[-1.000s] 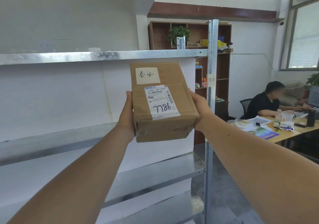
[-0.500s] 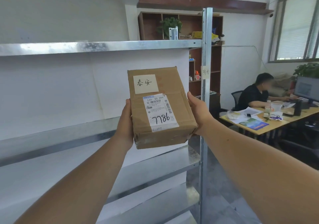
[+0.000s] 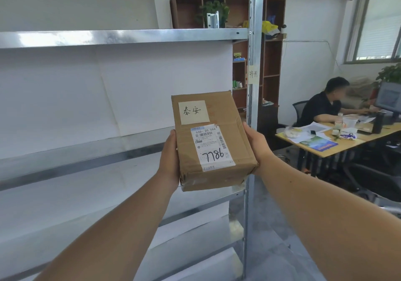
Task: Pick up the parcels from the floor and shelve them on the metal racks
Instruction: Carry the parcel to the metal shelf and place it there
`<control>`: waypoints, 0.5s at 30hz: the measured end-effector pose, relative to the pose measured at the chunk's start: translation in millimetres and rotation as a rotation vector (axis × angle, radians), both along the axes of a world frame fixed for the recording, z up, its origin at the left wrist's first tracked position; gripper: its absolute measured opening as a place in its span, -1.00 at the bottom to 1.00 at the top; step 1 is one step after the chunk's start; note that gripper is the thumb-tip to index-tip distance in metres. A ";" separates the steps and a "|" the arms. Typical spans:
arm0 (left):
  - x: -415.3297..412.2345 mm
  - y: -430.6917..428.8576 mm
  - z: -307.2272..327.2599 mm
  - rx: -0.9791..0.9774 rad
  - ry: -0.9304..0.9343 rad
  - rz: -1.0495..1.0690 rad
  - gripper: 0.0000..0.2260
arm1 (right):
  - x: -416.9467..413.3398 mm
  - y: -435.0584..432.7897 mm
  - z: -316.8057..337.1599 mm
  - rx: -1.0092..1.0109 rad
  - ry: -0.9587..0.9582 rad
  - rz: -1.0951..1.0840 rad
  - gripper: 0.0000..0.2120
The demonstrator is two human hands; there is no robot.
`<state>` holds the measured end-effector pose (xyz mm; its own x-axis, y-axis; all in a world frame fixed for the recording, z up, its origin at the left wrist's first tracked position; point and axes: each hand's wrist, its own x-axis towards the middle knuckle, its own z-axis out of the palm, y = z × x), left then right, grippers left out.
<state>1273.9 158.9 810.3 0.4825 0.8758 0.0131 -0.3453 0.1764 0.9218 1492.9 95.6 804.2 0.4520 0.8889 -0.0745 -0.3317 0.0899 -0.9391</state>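
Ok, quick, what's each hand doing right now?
Left hand: holding the parcel by its left side.
Right hand: holding the same parcel by its right side.

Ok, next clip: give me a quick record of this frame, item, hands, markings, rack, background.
item: brown cardboard parcel, held up in front of the metal rack, not on a shelf
hands: left hand and right hand grip its opposite sides
markings: handwritten note; shipping label with 7786 penned
rack: paper tag taped to its upright post
background: person seated at a desk
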 end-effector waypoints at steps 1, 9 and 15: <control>6.5 -2.1 -4.5 -0.016 -0.002 0.014 -0.46 | 6.6 0.0 -4.4 -0.007 -0.001 -0.001 -0.52; 69.1 -35.1 -38.5 -0.145 -0.142 0.044 -0.37 | 71.7 -8.9 -32.1 -0.093 0.057 0.115 -0.55; 103.8 -43.7 -72.6 -0.282 -0.054 0.110 -0.41 | 111.8 -15.1 -60.7 -0.168 0.087 0.208 -0.48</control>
<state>1377.7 115.2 737.7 0.3897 0.8955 -0.2150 -0.4242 0.3817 0.8212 1604.7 80.5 743.5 0.2466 0.9337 -0.2595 -0.4063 -0.1435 -0.9024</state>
